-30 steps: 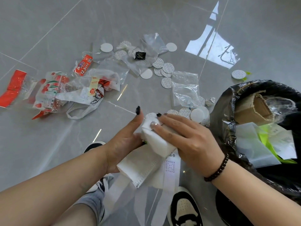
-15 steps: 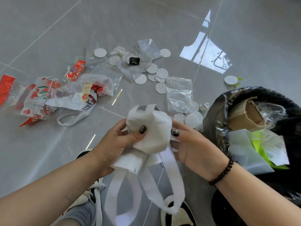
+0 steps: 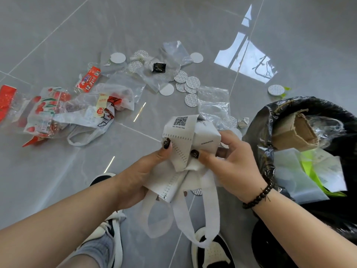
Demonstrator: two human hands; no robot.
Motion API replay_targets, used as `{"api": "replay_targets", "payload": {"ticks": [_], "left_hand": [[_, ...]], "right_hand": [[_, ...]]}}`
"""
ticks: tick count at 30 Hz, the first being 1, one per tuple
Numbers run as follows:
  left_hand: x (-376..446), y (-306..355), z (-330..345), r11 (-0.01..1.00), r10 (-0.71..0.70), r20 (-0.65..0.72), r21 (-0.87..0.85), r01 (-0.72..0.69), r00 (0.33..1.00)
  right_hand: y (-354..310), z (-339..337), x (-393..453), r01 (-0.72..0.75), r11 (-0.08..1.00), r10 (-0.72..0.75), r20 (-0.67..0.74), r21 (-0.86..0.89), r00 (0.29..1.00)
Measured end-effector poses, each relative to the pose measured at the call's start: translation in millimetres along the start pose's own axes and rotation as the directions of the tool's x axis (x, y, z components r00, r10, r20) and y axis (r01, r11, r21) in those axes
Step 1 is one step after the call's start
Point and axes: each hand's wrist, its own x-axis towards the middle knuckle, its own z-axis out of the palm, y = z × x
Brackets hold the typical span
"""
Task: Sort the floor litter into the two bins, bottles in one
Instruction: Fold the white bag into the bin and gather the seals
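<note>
A crumpled white fabric bag [image 3: 190, 136] with a printed QR code and long handles is held above the floor by both hands. My left hand [image 3: 143, 173] grips its lower left side, thumb on the cloth. My right hand [image 3: 229, 163] pinches its right side. The handles hang down over my shoes. A bin lined with a black bag [image 3: 262, 132] stands at the right, holding cardboard, clear plastic and white and green paper. No bottle is visible.
Litter lies on the grey tiled floor: a printed plastic bag [image 3: 92, 115], red wrappers [image 3: 88, 79], clear plastic bags [image 3: 213, 103], several round white foil seals [image 3: 190, 82], a small black packet [image 3: 159, 67]. My shoes [image 3: 210, 250] are below.
Both hands lifted the white bag off the floor and turned it, so the QR code now faces up. The handles now hang free.
</note>
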Motion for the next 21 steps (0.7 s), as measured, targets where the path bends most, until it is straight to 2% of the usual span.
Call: {"api": "replay_targets", "payload": {"ticks": [2, 4, 7, 9, 12, 14, 15, 18, 21], "left_hand": [[-1, 3, 2, 0.999, -0.043, -0.031, -0.029, 0.042, 0.999], [-1, 4, 4, 0.997, -0.072, -0.103, -0.010, 0.071, 0.992], [0, 3, 6, 0.996, -0.079, -0.162, 0.030, 0.085, 0.984], [1, 1, 5, 0.996, -0.067, -0.192, 0.037, 0.076, 0.979], [0, 2, 6, 0.991, -0.073, -0.222, 0.094, 0.096, 0.972], [1, 6, 7, 0.983, -0.061, -0.231, 0.154, 0.099, 0.971], [2, 7, 7, 0.981, -0.046, -0.231, 0.174, 0.088, 0.972], [4, 8, 8, 0.978, -0.038, -0.246, 0.188, 0.086, 0.969], [2, 4, 12, 0.982, -0.070, -0.216, 0.159, 0.106, 0.974]], "right_hand": [[3, -2, -1, 0.072, 0.991, -0.079, -0.061, -0.111, 0.995], [5, -2, -1, 0.088, 0.988, -0.103, -0.114, -0.129, 0.988], [5, -1, 0, 0.109, 0.984, -0.124, -0.101, -0.144, 0.987], [0, -7, 4, 0.075, 0.994, -0.073, 0.036, -0.076, 0.997], [-7, -19, 10, -0.152, 0.987, 0.130, 0.314, 0.048, 0.941], [-8, -21, 11, -0.274, 0.956, 0.212, 0.401, 0.103, 0.891], [-7, -20, 10, -0.295, 0.944, 0.215, 0.407, 0.146, 0.888], [-2, -14, 9, -0.194, 0.955, 0.116, 0.320, 0.223, 0.940], [2, -15, 8, -0.012, 0.986, -0.034, 0.265, 0.168, 0.964]]}}
